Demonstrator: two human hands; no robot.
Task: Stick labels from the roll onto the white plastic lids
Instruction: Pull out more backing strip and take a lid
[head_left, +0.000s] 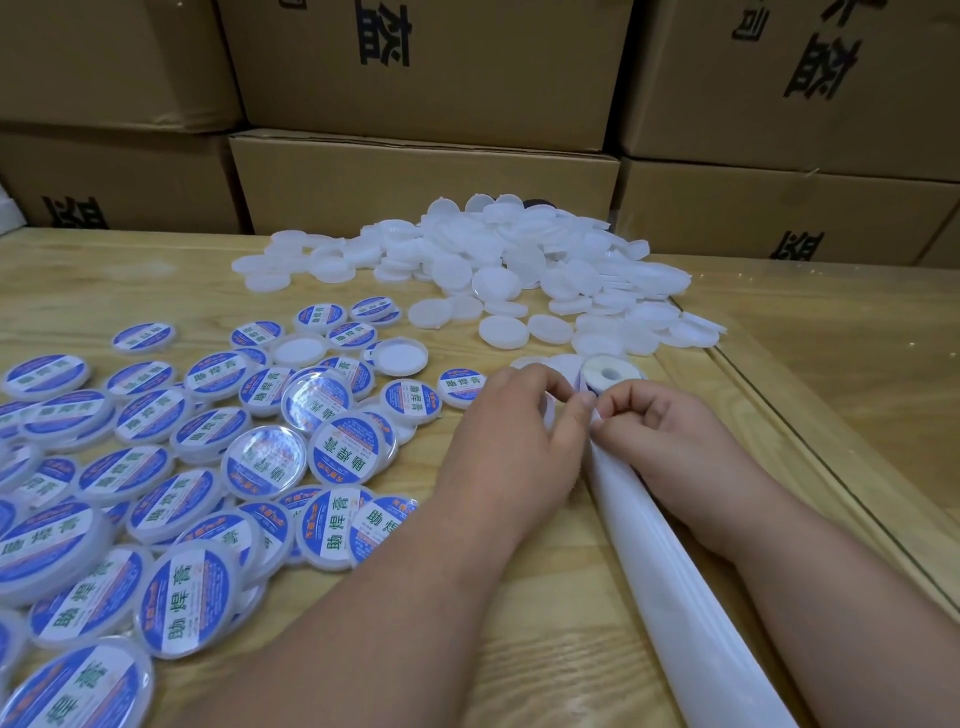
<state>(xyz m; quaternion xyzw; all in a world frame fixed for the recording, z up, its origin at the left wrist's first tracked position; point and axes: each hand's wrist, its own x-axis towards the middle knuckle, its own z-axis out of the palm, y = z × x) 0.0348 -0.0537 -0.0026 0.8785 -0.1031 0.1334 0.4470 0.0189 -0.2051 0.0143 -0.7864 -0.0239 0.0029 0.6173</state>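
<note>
A label roll (607, 375) lies on the wooden table (545, 649), its white backing strip (675, 561) trailing toward me. My left hand (511, 441) and my right hand (670, 441) meet at the strip just below the roll, fingertips pinching at it; the label itself is hidden by the fingers. A heap of plain white lids (519, 265) lies behind the roll. Several lids with blue labels (208, 467) are spread at the left.
Stacked cardboard boxes (426, 176) wall off the back of the table. A glass sheet edge (810, 447) runs along the right side. Two unlabeled lids (400, 357) lie open side up among the labeled ones.
</note>
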